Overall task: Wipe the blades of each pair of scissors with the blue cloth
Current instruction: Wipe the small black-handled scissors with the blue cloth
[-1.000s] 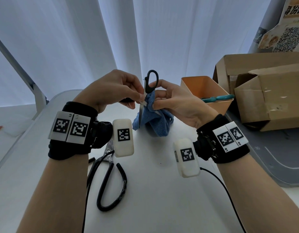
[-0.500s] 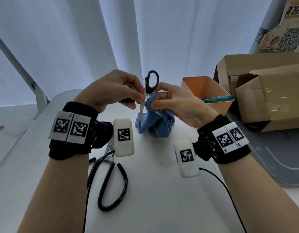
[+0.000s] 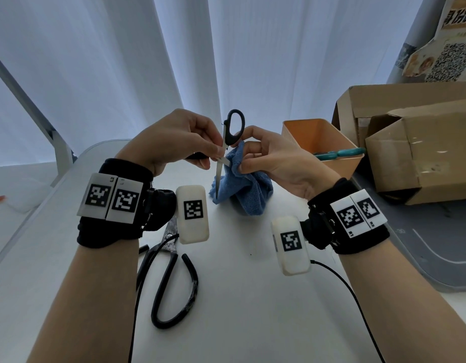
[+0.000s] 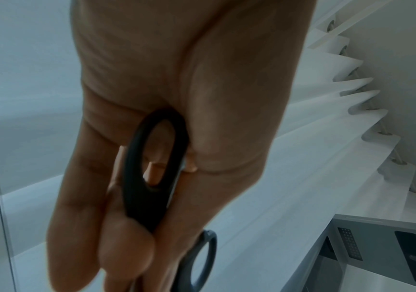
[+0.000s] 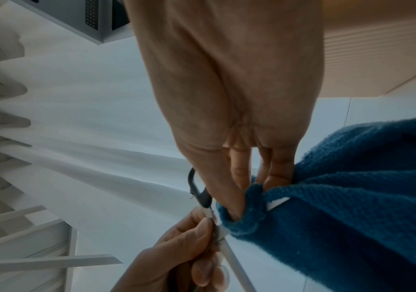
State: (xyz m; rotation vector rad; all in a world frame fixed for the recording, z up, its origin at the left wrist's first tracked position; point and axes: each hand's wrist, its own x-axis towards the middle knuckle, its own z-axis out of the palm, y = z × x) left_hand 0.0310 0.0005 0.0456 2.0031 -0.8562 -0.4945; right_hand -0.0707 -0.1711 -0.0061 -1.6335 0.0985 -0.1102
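Head view shows the left hand (image 3: 174, 142) holding a small pair of black-handled scissors (image 3: 226, 150) above the white table (image 3: 252, 310), with the blades spread. One blade points down toward the table and the other runs sideways into the blue cloth (image 3: 242, 189). The fingers of that hand are curled round one handle loop and pinch near the pivot, which the left wrist view confirms. The right hand (image 3: 276, 161) pinches a fold of the cloth over the sideways blade, close to the pivot; the rest of the cloth hangs down, and I cannot tell whether its lowest fold touches the table. In the right wrist view a sliver of bare blade shows through the fold.

A larger pair of black scissors (image 3: 171, 279) lies on the table below the left wrist. A teal-handled pair (image 3: 336, 154) rests across the rim of an orange bin (image 3: 321, 142), beside cardboard boxes (image 3: 420, 153).

The main risk, as I judge it, is a cut. The cloth is thin where the blade shows through, so a slide along the edge could bring the fingertips against steel. The free blade points down unguarded, and if the left hand's hold loosens the blades could swing shut on the cloth or a finger. The hanging cloth could also snag on the lower tip.
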